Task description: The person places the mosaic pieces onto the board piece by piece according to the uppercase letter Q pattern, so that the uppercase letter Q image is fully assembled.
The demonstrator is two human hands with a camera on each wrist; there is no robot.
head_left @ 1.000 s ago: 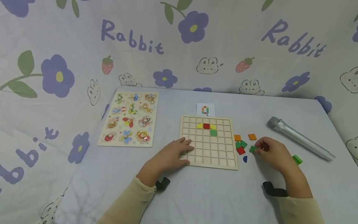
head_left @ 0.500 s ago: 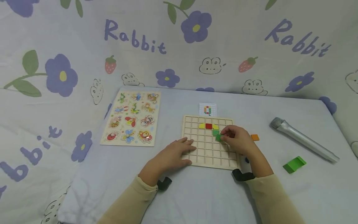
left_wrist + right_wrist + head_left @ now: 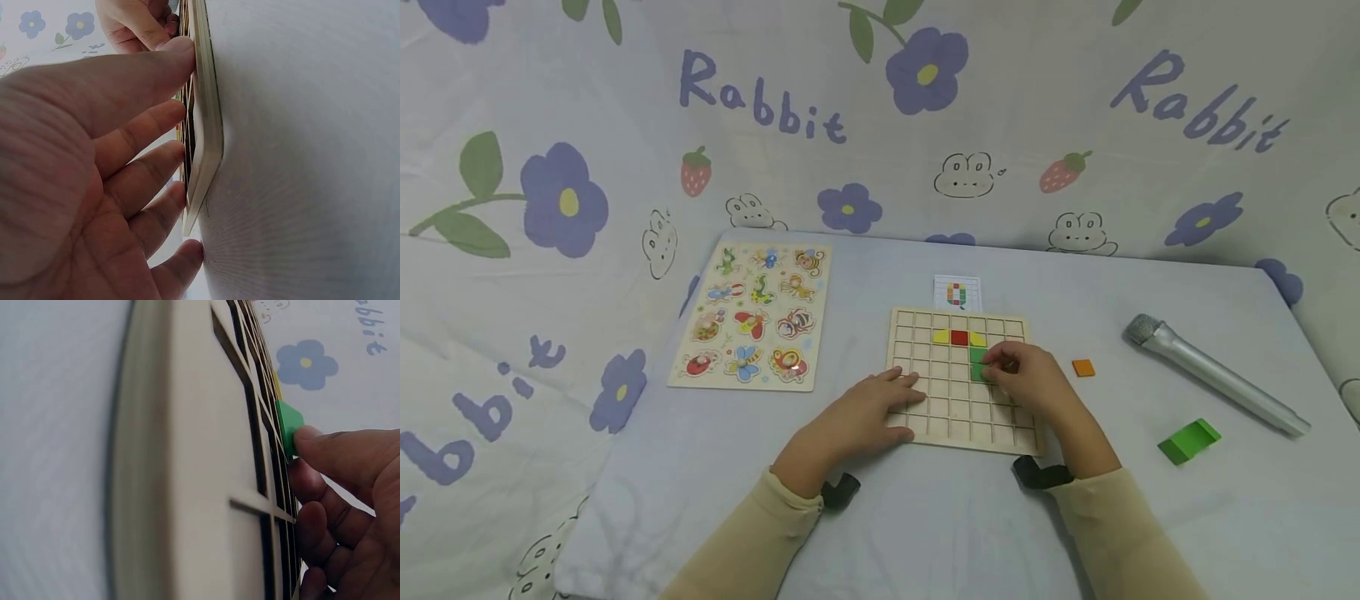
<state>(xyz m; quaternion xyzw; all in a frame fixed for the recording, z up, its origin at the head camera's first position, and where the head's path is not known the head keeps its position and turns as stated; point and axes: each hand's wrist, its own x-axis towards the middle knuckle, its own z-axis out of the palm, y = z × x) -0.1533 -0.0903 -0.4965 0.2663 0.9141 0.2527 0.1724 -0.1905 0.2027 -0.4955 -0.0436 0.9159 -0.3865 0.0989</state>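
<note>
The wooden grid board (image 3: 958, 427) lies where it did, with the left hand (image 3: 859, 414) at its left edge, fingers loosely extended and grasping nothing. The right hand (image 3: 1036, 379), off beside the board a second ago, is now over it, thumb and fingertips drawn together in a pinch on a green square tile (image 3: 977, 372). Askew half a second ago, that tile now lines up just below the upper green tile (image 3: 977, 355), seemingly extending the pattern's right side by one cell; full seating is unclear
</note>
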